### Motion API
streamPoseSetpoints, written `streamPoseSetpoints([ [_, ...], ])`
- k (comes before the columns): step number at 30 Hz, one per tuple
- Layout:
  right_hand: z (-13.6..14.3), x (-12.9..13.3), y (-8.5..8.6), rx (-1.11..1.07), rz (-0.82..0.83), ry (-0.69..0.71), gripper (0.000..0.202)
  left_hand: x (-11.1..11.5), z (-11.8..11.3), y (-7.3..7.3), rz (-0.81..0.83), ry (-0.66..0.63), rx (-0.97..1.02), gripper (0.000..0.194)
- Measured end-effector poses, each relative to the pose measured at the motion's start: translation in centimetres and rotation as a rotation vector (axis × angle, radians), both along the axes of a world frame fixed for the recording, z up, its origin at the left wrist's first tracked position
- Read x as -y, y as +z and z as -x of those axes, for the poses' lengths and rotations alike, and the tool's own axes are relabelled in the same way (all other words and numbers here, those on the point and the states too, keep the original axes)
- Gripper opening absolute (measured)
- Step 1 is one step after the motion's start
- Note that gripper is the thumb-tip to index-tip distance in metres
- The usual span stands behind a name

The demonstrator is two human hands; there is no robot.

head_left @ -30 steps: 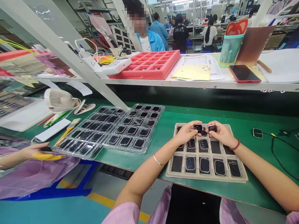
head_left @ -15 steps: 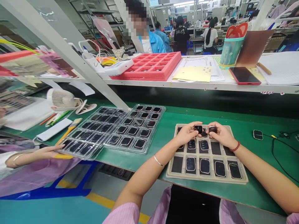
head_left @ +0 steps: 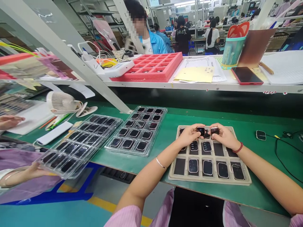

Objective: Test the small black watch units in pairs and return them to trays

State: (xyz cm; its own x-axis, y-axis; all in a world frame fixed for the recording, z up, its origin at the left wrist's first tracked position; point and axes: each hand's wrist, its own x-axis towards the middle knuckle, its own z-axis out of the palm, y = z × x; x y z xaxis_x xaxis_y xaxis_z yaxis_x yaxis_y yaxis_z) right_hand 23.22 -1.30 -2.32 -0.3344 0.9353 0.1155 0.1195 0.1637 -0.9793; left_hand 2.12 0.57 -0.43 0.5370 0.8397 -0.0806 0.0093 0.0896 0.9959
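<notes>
My left hand [head_left: 190, 136] grips a smartwatch body [head_left: 200, 131] with a lit dark screen between thumb and fingers. Close beside it, my right hand [head_left: 222, 136] pinches a second smartwatch body [head_left: 214, 130], tilted toward me. Both are held above the back of a cream foam tray [head_left: 174, 178]. Several more watch bodies lie in its pockets, such as a dark-screened one [head_left: 207, 167] in the front row and a lit one [head_left: 206, 146] behind it. Some pockets hold no watch. My hands hide part of the tray's back row.
A clear plastic tray of watches [head_left: 136, 134] lies left on the green bench; a co-worker's hand [head_left: 39, 171] holds another clear tray [head_left: 80, 142] by its near end. A watch on a cable [head_left: 261, 135] lies right. A shelf [head_left: 199, 86] crosses behind, bearing a red foam tray [head_left: 151, 75].
The co-worker has drawn one clear tray left and toward the near edge, away from the other clear tray. My hands hold the two watch bodies almost unmoved.
</notes>
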Motion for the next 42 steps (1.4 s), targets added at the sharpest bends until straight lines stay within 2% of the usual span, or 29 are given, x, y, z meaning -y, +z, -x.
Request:
streamPoseSetpoints([
  [20,-0.02,0.05,0.2,-0.009,0.006,0.003,0.028,-0.15,-0.02,-0.34,-0.009,-0.008,0.023,0.044],
  [26,-0.29,-0.12,0.11,-0.04,0.046,-0.009,0.022,-0.01,0.04,-0.16,-0.004,-0.01,0.03,0.044],
  [33,-0.12,0.02,0.08,-0.012,0.029,-0.007,0.029,-0.07,-0.04,-0.28,0.004,-0.006,0.03,0.045],
  [38,-0.21,0.01,0.06,-0.01,0.051,-0.007,0.023,-0.03,-0.03,-0.12,0.007,-0.012,0.019,0.045],
  [42,-0.21,-0.06,-0.01,0.01,0.011,0.003,0.026,0.02,0.0,-0.02,-0.001,-0.003,0.02,0.044],
])
